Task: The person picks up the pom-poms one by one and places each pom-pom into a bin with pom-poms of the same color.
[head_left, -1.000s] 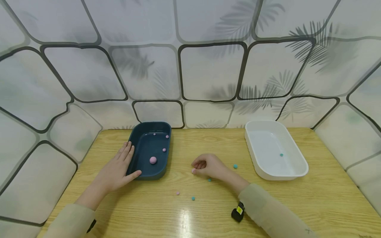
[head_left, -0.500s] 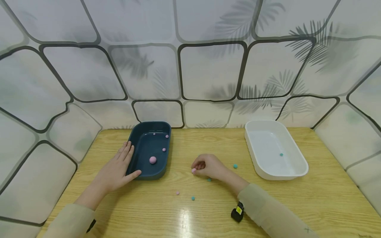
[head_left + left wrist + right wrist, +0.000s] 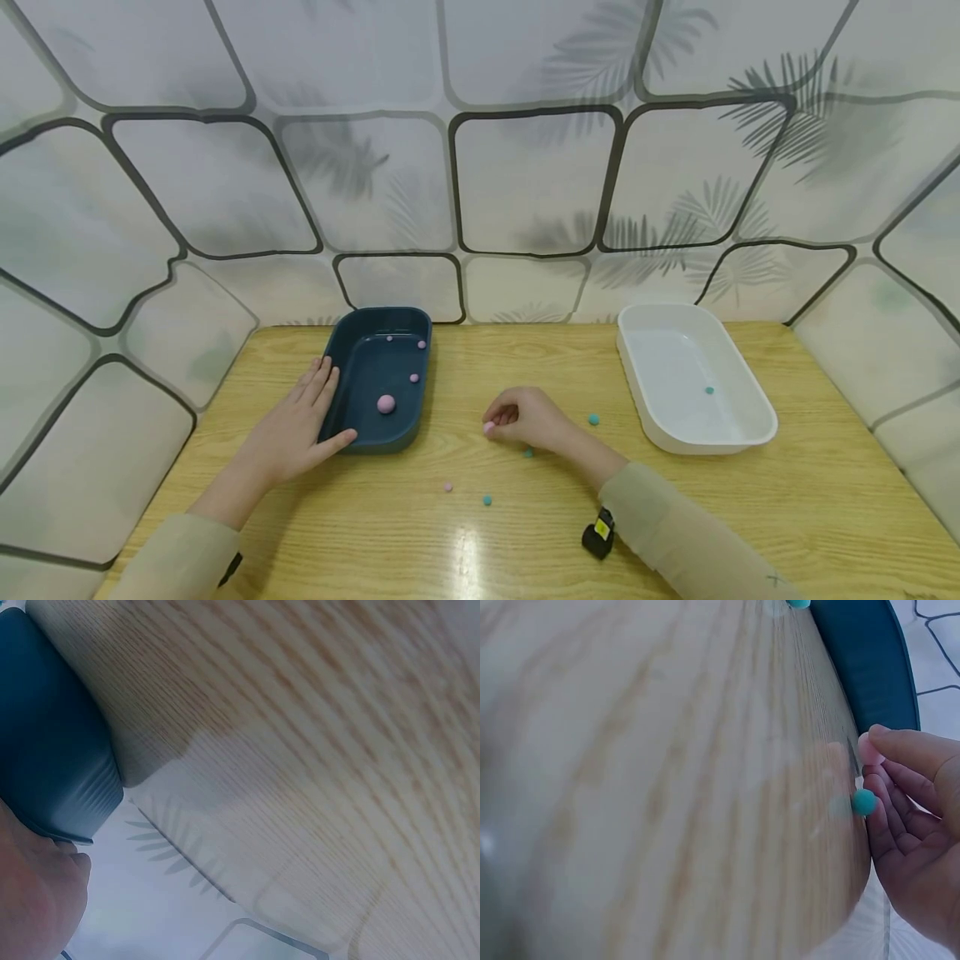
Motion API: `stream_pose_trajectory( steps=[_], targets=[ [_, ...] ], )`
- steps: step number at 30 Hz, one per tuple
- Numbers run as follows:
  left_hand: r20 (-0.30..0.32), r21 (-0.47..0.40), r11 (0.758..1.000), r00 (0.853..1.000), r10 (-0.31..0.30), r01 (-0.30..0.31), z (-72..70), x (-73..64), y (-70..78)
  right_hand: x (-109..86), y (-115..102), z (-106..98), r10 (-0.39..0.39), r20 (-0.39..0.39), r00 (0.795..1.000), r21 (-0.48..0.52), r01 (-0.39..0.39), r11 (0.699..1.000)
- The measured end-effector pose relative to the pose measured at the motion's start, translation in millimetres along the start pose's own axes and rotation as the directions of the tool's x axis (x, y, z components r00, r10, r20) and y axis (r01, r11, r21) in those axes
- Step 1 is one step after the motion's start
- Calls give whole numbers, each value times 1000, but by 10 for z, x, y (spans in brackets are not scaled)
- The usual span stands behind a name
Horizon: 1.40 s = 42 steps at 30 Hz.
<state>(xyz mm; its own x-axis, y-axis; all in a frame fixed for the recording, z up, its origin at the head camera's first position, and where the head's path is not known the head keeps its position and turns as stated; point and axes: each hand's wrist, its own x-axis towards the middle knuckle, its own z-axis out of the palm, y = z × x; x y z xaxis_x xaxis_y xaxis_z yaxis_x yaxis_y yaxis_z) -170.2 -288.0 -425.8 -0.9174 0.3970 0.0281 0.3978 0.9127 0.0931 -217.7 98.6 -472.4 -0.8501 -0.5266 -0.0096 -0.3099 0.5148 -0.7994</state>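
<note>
My left hand (image 3: 291, 427) rests on the dark blue tray (image 3: 333, 435) with straight fingers along its left side and the thumb over the near rim. Inside that tray lie several pink balls, one of them larger (image 3: 386, 404). Right of the tray, my right hand (image 3: 531, 418) pinches a small pink ball (image 3: 870, 750) between thumb and fingertips, low over the table. A teal ball (image 3: 863, 802) shows close by those fingers in the right wrist view. In the left wrist view, part of the left hand (image 3: 37, 892) touches the tray's rim (image 3: 71, 838).
A white tray (image 3: 637, 408) stands at the right with one teal ball (image 3: 709, 390) in it. Loose on the wooden table (image 3: 360, 533) are a small pink ball (image 3: 448, 487), a teal ball (image 3: 487, 501) in front, and another teal ball (image 3: 593, 419) beside the right wrist.
The pink ball at the right fingertips has risen very slightly. Both hands otherwise keep their places, and the trays have not moved.
</note>
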Motion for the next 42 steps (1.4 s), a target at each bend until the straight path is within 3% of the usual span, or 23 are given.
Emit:
stream_pose_trajectory(
  steps=[14, 28, 42],
  targets=[
    [-1, -15, 1000, 1000, -7, 7, 10, 3, -6, 95, -116, -88, -9, -51, 999, 15, 10, 1000],
    [-3, -12, 1000, 1000, -3, 3, 11, -8, -9, 405, -413, -138, 39, -75, 996, 50, -36, 998],
    [-6, -13, 1000, 1000, -1, 1, 18, 2, -6, 675, -579, -217, -27, -77, 997, 13, 28, 1000]
  ],
)
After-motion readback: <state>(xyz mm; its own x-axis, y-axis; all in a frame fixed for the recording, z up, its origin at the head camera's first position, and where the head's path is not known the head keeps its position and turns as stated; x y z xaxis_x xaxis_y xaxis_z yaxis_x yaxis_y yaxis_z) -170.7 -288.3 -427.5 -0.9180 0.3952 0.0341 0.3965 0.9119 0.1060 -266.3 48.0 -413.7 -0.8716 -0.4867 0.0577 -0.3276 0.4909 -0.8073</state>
